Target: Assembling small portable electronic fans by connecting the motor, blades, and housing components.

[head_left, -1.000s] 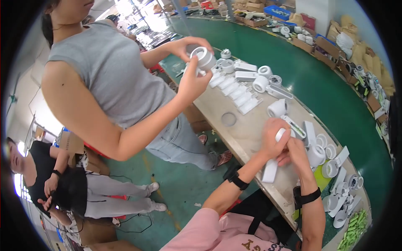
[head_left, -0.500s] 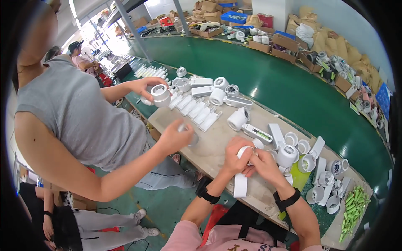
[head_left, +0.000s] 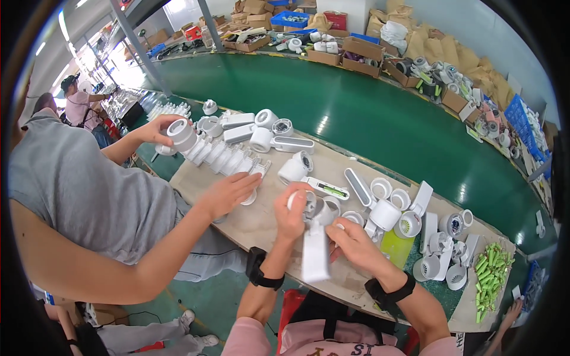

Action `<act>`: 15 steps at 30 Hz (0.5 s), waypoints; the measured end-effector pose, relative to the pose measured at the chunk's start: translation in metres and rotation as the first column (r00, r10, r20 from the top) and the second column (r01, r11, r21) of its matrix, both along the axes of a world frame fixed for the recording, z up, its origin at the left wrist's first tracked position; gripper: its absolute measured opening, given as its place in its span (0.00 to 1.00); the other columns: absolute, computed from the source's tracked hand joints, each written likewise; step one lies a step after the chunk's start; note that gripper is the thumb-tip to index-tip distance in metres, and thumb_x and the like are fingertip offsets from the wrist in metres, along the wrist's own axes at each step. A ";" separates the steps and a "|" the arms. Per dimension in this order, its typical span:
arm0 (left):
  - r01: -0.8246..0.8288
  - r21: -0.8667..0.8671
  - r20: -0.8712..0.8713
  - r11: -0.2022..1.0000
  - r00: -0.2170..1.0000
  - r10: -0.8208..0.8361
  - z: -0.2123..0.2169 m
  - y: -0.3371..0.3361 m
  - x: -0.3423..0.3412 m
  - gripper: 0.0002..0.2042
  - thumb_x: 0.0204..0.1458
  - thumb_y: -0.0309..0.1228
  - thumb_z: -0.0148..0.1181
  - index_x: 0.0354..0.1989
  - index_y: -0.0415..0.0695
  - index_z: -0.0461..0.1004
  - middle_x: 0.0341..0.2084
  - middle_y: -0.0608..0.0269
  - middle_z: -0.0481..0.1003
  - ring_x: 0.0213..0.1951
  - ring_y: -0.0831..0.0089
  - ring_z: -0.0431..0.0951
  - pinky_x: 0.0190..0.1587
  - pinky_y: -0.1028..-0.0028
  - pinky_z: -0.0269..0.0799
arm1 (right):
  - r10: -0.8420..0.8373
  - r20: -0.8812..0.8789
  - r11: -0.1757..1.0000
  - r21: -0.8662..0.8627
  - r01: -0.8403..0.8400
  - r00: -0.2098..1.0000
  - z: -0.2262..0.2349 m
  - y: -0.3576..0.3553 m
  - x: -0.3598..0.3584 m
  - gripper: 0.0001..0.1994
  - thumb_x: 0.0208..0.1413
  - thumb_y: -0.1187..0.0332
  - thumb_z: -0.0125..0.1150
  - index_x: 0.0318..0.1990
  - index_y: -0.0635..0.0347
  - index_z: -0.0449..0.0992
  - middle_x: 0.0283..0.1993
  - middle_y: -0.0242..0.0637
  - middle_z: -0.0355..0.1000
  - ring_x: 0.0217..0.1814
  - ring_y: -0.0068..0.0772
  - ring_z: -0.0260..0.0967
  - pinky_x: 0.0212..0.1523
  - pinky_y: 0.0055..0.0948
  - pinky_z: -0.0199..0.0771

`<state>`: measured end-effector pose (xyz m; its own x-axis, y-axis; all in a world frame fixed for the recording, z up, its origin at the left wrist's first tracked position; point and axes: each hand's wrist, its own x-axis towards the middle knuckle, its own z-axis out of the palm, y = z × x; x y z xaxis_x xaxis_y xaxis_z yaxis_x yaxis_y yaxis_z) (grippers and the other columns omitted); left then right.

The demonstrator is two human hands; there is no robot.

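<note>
My left hand (head_left: pixel 290 215) is closed round the head of a white handheld fan housing (head_left: pixel 316 254). Its flat handle hangs down between my hands, a little blurred. Just right of the handle is my right hand (head_left: pixel 359 246), fingers pinched; whatever sits at its fingertips is too small to make out. Beyond my hands lie a fan with an open handle showing green inside (head_left: pixel 325 188) and a white round fan head (head_left: pixel 295 168). More fan parts, among them a white motor head (head_left: pixel 386 215) and a green-tinted grille ring (head_left: pixel 408 224), crowd the bench to the right.
A co-worker on the left holds a white round housing (head_left: pixel 181 135); their other hand (head_left: pixel 234 193) lies over white handle shells (head_left: pixel 222 155). Green strips (head_left: pixel 491 276) are piled at the bench's right end. Boxes and a blue crate (head_left: pixel 525 127) line the wall across the green floor.
My hands have moved apart, and the housing's handle now shows between them. The co-worker's near hand has opened out over the white shells. The view has shifted right.
</note>
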<state>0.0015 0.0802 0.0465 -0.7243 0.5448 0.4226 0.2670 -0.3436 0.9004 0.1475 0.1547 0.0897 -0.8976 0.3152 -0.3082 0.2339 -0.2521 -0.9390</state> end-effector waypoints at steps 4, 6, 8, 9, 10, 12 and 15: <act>0.040 0.004 0.097 0.999 0.995 -0.041 -0.008 -0.002 0.000 0.10 0.55 0.31 0.46 0.31 0.37 0.71 0.23 0.66 0.73 0.26 0.82 0.68 0.29 0.81 0.63 | -0.006 0.078 0.558 0.827 -0.061 0.997 -0.016 0.003 0.008 0.13 0.51 0.64 0.56 0.33 0.67 0.64 0.28 0.53 0.70 0.28 0.49 0.72 0.25 0.38 0.73; 0.009 0.011 0.273 1.000 0.962 -0.011 -0.017 -0.007 0.012 0.12 0.57 0.33 0.44 0.31 0.36 0.71 0.26 0.63 0.73 0.29 0.80 0.70 0.32 0.80 0.65 | 0.033 0.062 0.444 0.893 -0.071 0.997 -0.018 0.001 0.013 0.13 0.48 0.69 0.57 0.35 0.68 0.63 0.29 0.56 0.68 0.29 0.57 0.70 0.27 0.43 0.72; -0.004 0.038 0.343 0.999 0.939 -0.009 -0.018 -0.015 0.022 0.13 0.57 0.34 0.43 0.32 0.36 0.70 0.27 0.62 0.73 0.30 0.79 0.70 0.34 0.80 0.65 | 0.097 0.247 0.392 0.881 -0.265 0.964 -0.014 0.000 0.015 0.17 0.46 0.68 0.60 0.39 0.66 0.61 0.37 0.56 0.64 0.35 0.59 0.67 0.34 0.46 0.69; -0.032 0.074 0.398 0.997 0.918 0.000 -0.015 -0.017 0.023 0.15 0.58 0.36 0.42 0.32 0.36 0.70 0.29 0.61 0.73 0.32 0.78 0.70 0.36 0.79 0.66 | 0.090 0.248 0.394 0.880 -0.264 0.964 -0.011 0.002 0.016 0.17 0.46 0.68 0.60 0.39 0.66 0.61 0.37 0.56 0.64 0.35 0.59 0.67 0.34 0.46 0.69; -0.023 0.073 0.399 0.997 0.917 -0.008 -0.017 -0.017 0.024 0.15 0.58 0.36 0.42 0.32 0.36 0.70 0.29 0.61 0.73 0.32 0.78 0.70 0.36 0.79 0.66 | 0.113 0.252 0.395 0.876 -0.276 0.961 -0.008 0.004 0.017 0.19 0.45 0.68 0.61 0.42 0.65 0.61 0.39 0.55 0.63 0.37 0.58 0.67 0.36 0.46 0.69; -0.054 0.096 0.418 0.994 0.909 0.009 -0.023 -0.018 0.027 0.16 0.58 0.37 0.41 0.33 0.36 0.70 0.32 0.60 0.73 0.33 0.78 0.70 0.38 0.79 0.66 | 0.128 0.256 0.401 0.870 -0.286 0.958 0.001 0.008 0.023 0.21 0.45 0.68 0.61 0.44 0.64 0.60 0.42 0.53 0.61 0.39 0.57 0.66 0.38 0.46 0.69; -0.086 0.090 0.373 0.992 0.926 0.046 -0.030 -0.019 0.027 0.16 0.59 0.36 0.40 0.36 0.35 0.70 0.35 0.59 0.72 0.36 0.77 0.71 0.40 0.79 0.66 | 0.114 0.137 0.443 0.880 -0.173 0.984 0.019 0.012 0.040 0.20 0.46 0.69 0.60 0.46 0.64 0.61 0.43 0.51 0.61 0.41 0.55 0.66 0.41 0.44 0.68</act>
